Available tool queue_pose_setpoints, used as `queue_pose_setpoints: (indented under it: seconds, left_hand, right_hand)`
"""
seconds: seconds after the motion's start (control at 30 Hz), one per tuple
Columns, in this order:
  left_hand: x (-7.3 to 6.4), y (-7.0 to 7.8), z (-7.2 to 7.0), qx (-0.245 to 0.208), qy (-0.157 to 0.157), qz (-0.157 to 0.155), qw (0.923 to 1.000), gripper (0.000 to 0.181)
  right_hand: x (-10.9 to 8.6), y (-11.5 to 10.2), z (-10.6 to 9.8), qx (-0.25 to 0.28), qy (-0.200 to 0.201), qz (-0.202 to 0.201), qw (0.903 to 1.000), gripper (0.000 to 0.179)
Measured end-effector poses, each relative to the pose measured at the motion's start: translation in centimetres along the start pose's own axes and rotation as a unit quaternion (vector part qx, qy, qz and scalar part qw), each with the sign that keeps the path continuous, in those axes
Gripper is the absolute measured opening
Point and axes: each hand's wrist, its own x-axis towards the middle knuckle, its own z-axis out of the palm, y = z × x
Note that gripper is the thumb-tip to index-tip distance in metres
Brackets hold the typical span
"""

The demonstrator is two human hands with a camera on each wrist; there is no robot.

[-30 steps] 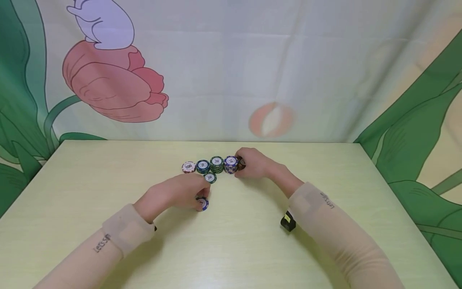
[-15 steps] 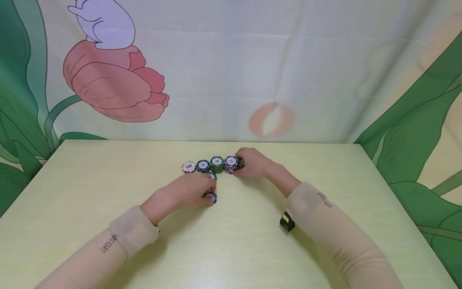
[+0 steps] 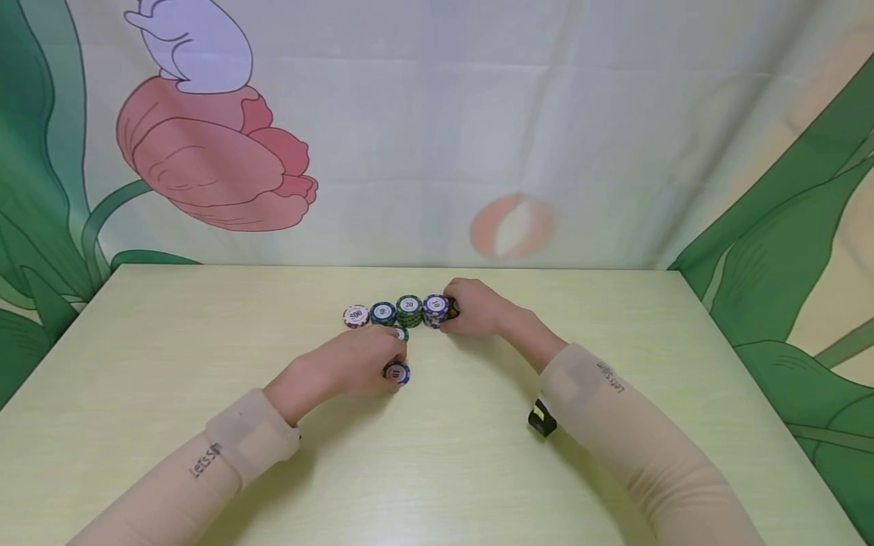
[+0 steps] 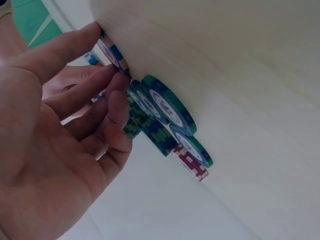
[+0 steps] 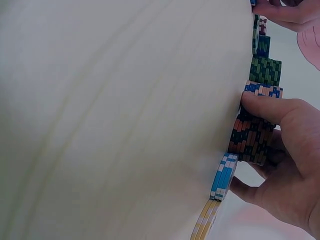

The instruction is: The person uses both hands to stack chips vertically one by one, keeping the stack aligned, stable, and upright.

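Observation:
My left hand pinches a blue-edged poker chip marked 10 between thumb and finger. A loose green chip lies just behind, partly covered by that hand. In the left wrist view more green-blue chips lie beside the fingers. Further back stand a white-and-red chip stack, a dark blue-green stack, a green 20 stack and a blue 10 stack. My right hand holds the black-and-orange chip stack at the row's right end, its thumb alongside the blue stack.
Light blue chips and yellow-edged chips stand past the right hand, hidden from the head view. A small black object shows by the right sleeve. A printed curtain hangs behind the table.
My left hand has moved right and slightly away from me with the chip, now covering more of the loose green chip. The right hand has stayed at the stack.

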Motion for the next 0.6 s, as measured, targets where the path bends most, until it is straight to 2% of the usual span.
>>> queue_pose_setpoints:
  seconds: [0.43, 0.6]
  left_hand:
    - [0.57, -0.35, 0.12, -0.020, -0.013, -0.001, 0.9997, 0.013]
    - [0.92, -0.48, 0.00, -0.014, 0.005, 0.008, 0.9998, 0.016]
  right_hand:
    - [-0.01, -0.32, 0.04, -0.012, -0.006, 0.002, 0.9999, 0.034]
    - [0.02, -0.26, 0.07, -0.015, -0.004, 0.001, 0.9999, 0.034]
